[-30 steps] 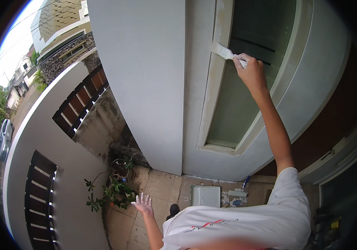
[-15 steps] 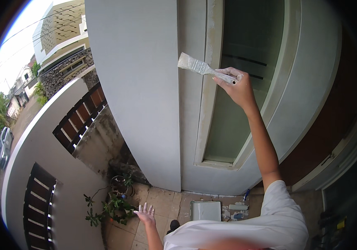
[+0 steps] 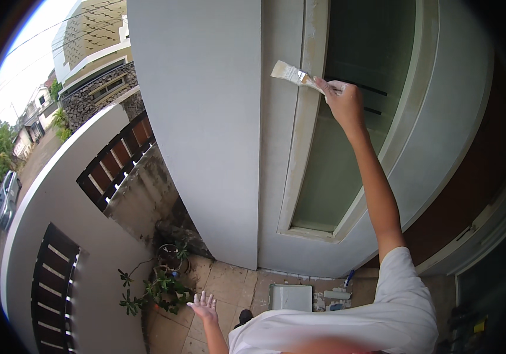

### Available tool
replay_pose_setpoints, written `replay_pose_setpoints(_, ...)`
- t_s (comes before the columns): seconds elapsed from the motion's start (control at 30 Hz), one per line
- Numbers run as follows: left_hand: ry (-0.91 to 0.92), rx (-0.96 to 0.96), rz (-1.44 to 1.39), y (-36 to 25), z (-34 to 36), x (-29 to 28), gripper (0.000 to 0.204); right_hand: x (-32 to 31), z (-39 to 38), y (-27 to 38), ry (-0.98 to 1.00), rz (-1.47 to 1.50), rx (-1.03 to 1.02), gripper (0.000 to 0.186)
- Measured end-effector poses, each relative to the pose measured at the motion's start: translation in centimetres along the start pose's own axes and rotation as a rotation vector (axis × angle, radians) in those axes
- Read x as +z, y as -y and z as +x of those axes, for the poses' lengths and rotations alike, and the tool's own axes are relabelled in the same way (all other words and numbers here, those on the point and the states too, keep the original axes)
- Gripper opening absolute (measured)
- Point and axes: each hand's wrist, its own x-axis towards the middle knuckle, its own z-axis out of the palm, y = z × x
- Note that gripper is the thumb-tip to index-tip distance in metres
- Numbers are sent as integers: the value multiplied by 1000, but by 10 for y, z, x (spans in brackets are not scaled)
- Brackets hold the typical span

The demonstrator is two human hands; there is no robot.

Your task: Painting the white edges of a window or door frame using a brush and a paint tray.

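My right hand (image 3: pixel 344 103), smudged with white paint, grips a paintbrush (image 3: pixel 293 74) by its handle. The brush's paint-coated bristles point left, over the narrow white wall strip (image 3: pixel 282 147) left of a tall window frame (image 3: pixel 312 47); I cannot tell whether they touch it. Behind my hand is the dark glass pane (image 3: pixel 365 47). My left hand (image 3: pixel 204 308) is low, palm up with fingers spread and empty, with white paint on the fingers.
A white column (image 3: pixel 194 118) stands left of the window. A low wall with slatted panels (image 3: pixel 114 156) curves along the left, a street beyond it. On the tiled floor are a potted plant (image 3: pixel 164 289), a paint tray (image 3: pixel 290 297) and a roller (image 3: pixel 335 294). A door (image 3: pixel 489 248) is at right.
The brush first moved left and down off the frame toward the column, then back up and rightward to the strip beside the frame. My left hand stays open, shifting slightly.
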Motion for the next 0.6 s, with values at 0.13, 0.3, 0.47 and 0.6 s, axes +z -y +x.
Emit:
replay_pose_setpoints(0.13,25,7,22,2,1,5,76,-6,18,6,-178,161,-120,33)
replay_pose_setpoints(0.3,45,-13,-6,9,6,6,77,-6,33,7,-188,-81,-248,31)
replay_pose_setpoints(0.47,-68,-82,-104,-8,-18,42,73,-40,32,-9,-160,-119,-177,35)
replay_pose_setpoints(0.6,-24,-147,-98,14,31,27,72,-60,31,22,-66,111,-78,40)
